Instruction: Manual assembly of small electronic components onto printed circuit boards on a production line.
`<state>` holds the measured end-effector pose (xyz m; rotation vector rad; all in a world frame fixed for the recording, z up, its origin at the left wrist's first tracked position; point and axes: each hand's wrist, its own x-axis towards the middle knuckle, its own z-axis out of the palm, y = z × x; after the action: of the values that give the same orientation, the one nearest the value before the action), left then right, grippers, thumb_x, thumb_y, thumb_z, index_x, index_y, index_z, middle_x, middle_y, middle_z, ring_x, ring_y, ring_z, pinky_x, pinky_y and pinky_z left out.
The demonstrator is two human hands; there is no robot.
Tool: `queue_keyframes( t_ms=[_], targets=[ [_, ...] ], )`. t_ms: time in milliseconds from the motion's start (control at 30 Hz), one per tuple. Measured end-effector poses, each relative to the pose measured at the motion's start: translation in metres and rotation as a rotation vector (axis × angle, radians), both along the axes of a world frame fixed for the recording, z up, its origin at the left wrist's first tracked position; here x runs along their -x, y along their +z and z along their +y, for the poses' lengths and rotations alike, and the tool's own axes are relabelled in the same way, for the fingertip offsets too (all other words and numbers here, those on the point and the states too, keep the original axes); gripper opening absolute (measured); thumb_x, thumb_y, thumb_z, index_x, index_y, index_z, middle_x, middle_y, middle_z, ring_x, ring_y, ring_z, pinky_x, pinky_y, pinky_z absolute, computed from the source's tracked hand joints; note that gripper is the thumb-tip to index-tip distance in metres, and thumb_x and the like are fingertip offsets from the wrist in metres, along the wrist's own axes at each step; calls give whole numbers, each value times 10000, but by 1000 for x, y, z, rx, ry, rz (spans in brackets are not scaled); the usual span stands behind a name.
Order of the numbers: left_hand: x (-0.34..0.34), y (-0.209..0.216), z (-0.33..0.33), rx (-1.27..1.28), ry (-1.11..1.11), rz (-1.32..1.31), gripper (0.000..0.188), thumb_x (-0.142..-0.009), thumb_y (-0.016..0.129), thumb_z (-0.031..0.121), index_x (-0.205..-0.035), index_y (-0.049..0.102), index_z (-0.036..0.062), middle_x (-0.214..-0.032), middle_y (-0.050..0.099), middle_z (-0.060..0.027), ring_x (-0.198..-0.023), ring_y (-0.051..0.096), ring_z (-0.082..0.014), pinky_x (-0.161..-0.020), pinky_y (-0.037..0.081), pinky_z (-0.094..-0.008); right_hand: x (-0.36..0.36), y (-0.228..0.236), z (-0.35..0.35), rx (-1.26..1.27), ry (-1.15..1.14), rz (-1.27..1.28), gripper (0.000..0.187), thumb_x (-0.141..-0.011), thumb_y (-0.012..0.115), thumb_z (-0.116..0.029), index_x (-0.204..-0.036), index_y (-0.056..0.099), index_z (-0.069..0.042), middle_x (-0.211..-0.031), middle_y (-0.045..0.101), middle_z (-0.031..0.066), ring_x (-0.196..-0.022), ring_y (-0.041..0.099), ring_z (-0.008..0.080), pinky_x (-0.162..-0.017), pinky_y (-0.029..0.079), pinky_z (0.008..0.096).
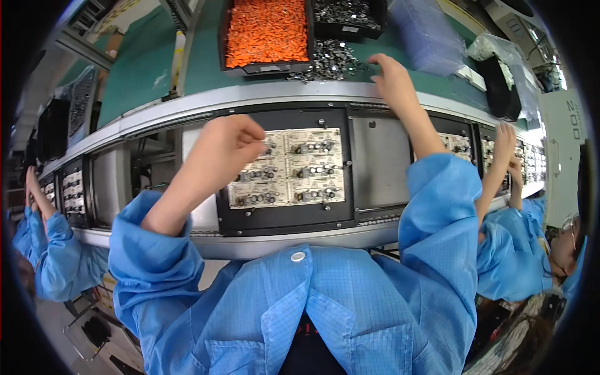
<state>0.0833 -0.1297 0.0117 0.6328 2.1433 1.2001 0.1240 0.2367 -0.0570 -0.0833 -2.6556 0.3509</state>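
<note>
My left hand [230, 149] is over the upper left part of a panel of pale circuit boards [289, 170]. Its fingers are curled together, and whatever they may hold is hidden. The panel carries several black cylindrical components and sits in a black carrier frame [281, 220] on the conveyor. My right hand [392, 76] reaches over the far rail, beside a loose pile of small dark shiny metal parts [331, 60] on the green bench. Its fingers are bent and a little apart, with nothing visible in them.
Behind the rail stand a black bin of orange components [267, 34], a second black bin [347, 17] and stacked clear plastic trays [426, 34]. More carriers with boards [455, 147] lie along the conveyor to the right. Co-workers in blue [509, 244] work at both sides.
</note>
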Motion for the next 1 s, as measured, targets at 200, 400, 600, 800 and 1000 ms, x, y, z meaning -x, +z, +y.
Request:
queue_keyframes(
  t_ms=[200,400,600,800,1000],
  targets=[
    [1,-29,37,90,-142,301,193,-804,664,36,-966,672,-69,-842,694,-206,-825,697,-301,-740,540,-360,17,-21,20,248,16,-60,248,-806,660,19,-1053,653,-5,-872,671,144,-737,620,237,-739,512,333],
    [-4,-40,65,160,-209,475,103,-836,645,30,-880,665,-61,-783,687,-161,-750,697,-238,-700,551,-326,-21,27,2,775,-93,-107,156,-914,612,-55,-1033,673,25,-830,647,51,-723,580,110,-700,493,260],
    [-3,-48,62,208,-297,585,97,-816,653,34,-851,655,-57,-790,670,-193,-737,684,-292,-686,545,-357,-93,71,-54,1069,26,-28,186,-966,570,-86,-1078,650,40,-846,627,26,-733,569,87,-698,477,219],
    [-9,-45,72,227,-296,598,79,-801,635,23,-817,644,-53,-813,648,-227,-799,648,-377,-737,523,-432,-133,51,-61,1307,12,40,159,-949,592,-52,-1064,658,36,-850,637,38,-731,578,91,-686,478,217],
    [-5,-53,72,242,-335,644,113,-806,665,49,-852,645,-52,-746,644,-197,-707,659,-337,-649,522,-399,-138,31,-68,1322,0,3,148,-937,602,-25,-1051,664,46,-862,635,48,-737,573,97,-697,476,225]
  ],
)
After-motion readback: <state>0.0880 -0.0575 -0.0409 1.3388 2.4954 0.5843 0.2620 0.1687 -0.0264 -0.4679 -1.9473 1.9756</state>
